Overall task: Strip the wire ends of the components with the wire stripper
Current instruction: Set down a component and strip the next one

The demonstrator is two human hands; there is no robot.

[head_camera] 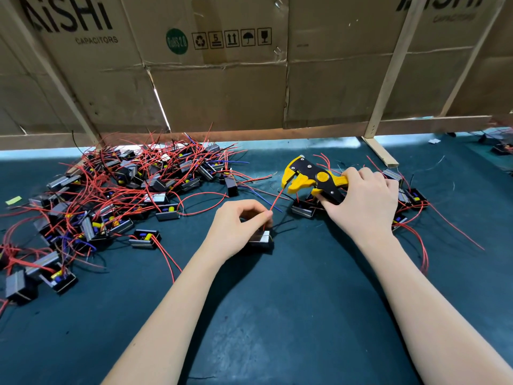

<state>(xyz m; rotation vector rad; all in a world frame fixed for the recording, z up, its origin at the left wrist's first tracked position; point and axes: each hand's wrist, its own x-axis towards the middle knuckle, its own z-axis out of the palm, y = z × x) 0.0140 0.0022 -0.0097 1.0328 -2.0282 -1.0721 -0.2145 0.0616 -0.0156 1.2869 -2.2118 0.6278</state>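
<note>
My right hand (363, 201) grips the handles of a yellow and black wire stripper (311, 179), whose jaws point left. My left hand (238, 226) pinches a red wire (276, 201) that rises from a small black component (261, 240) lying under its fingers. The tip of that red wire reaches up to just below the stripper's jaws. A big pile of the same components with red, blue and black wires (125, 195) lies at the left. A smaller group of components (408, 201) lies behind and to the right of my right hand.
The dark green table mat (277, 315) spreads under both forearms. A cardboard wall on a wooden frame (222, 79) closes the back of the table, with a wooden foot (380, 152) reaching forward. A yellow-green scrap (13, 200) lies at the far left.
</note>
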